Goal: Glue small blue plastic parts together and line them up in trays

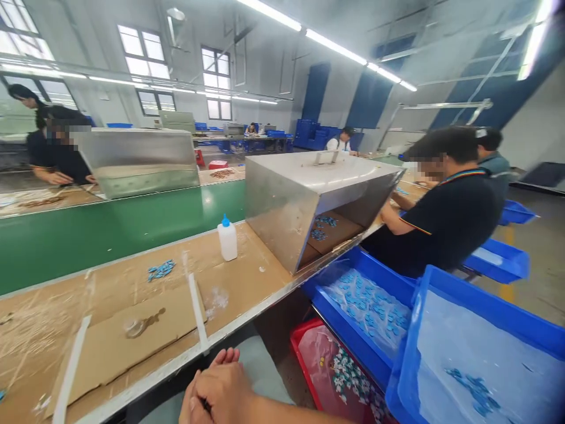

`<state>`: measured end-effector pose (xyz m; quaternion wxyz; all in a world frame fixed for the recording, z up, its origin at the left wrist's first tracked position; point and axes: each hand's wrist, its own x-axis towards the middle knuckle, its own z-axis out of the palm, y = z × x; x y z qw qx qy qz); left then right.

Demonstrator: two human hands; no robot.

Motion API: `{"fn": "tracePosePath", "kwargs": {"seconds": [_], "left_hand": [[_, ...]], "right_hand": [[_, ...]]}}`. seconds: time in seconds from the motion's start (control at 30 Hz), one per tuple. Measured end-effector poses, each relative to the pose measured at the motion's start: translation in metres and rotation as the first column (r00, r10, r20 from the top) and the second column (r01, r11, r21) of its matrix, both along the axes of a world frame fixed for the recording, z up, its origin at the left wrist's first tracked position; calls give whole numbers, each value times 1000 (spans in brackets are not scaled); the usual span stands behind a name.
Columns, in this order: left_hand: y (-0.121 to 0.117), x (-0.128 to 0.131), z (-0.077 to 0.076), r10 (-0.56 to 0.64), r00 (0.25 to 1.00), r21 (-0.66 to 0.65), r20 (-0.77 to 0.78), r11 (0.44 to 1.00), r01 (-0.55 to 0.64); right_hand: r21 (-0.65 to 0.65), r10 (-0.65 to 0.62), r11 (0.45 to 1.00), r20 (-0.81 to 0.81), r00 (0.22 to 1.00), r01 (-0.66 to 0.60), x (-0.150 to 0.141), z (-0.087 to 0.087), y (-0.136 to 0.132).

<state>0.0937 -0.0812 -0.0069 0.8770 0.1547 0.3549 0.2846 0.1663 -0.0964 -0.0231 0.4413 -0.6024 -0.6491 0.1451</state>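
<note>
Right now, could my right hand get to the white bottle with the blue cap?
Probably yes, perhaps with a forward lean. Your right hand is folded over your left hand below the table edge, but nothing tall on the tabletop blocks the way to the bottle.

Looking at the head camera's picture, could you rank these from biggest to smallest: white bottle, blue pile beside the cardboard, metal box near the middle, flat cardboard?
Largest to smallest, as they look:
1. Metal box
2. Flat cardboard
3. White bottle
4. Blue pile
</note>
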Motion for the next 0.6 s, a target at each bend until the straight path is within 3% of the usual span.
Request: {"fn": "tracePosePath", "kwargs": {"seconds": [0.13, 0.23, 0.37, 0.47, 0.53, 0.6], "left_hand": [[5, -1, -11, 172, 981, -40, 87, 985, -169], [2, -7, -12, 292, 948, -67, 129, 956, -286], [2, -19, 4, 390, 889, -177, 241, 918, -355], [6, -29, 20, 434, 863, -183, 257, 899, -398], [9, -35, 28, 435, 842, -146, 320, 900, -410], [10, -40, 34, 421, 825, -125, 377, 906, -405]], "right_hand": [[70, 77, 993, 189, 979, -92, -9, 16, -6], [55, 127, 989, 195, 973, -140, -12, 30, -8], [146, 173, 971, 106, 979, -188, -10, 43, -9], [251, 110, 962, -1, 994, -106, 0, 54, -13], [239, 97, 967, -29, 995, -87, 7, 60, -16], [180, 153, 972, -14, 988, -148, 12, 62, -17]]}}
